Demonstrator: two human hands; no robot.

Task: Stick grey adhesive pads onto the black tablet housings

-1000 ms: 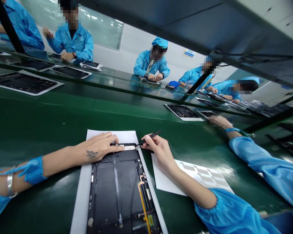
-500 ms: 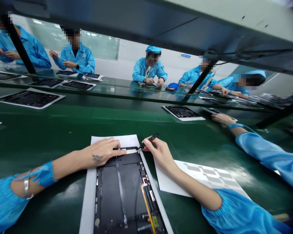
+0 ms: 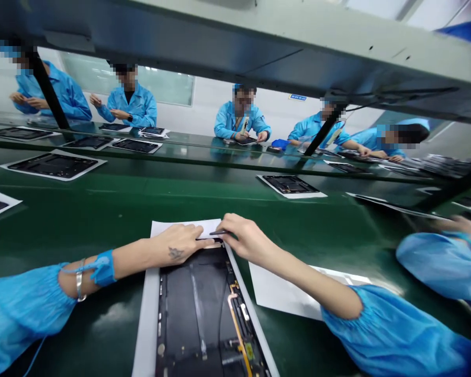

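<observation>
A black electronic device housing [image 3: 180,303], like an opened tablet, lies on a white sheet [image 3: 143,314] in front of me. An orange flex cable [image 3: 235,314] runs down its right side. My left hand [image 3: 182,243] rests across the housing's top edge, fingers stretched out and thumb beside a small pale strip [image 3: 214,245]. In my right hand [image 3: 245,235] is a thin black tool, apparently tweezers [image 3: 219,232], pinched at the top right corner near my left fingertips. Its tip is partly hidden. Under my right forearm lies a white sheet with grey patches [image 3: 286,290].
Similar housings on white sheets lie at the left [image 3: 55,165] and ahead [image 3: 288,185]. A co-worker's sleeve [image 3: 439,267] reaches in from the right, near another housing [image 3: 392,205]. Several people sit across the green table [image 3: 172,193]. A shelf [image 3: 235,47] hangs overhead.
My right hand has turned over and moved slightly left, the black tool now lying flatter and pointing left. The co-worker's hand at the right has drawn back rightward. The view has shifted slightly.
</observation>
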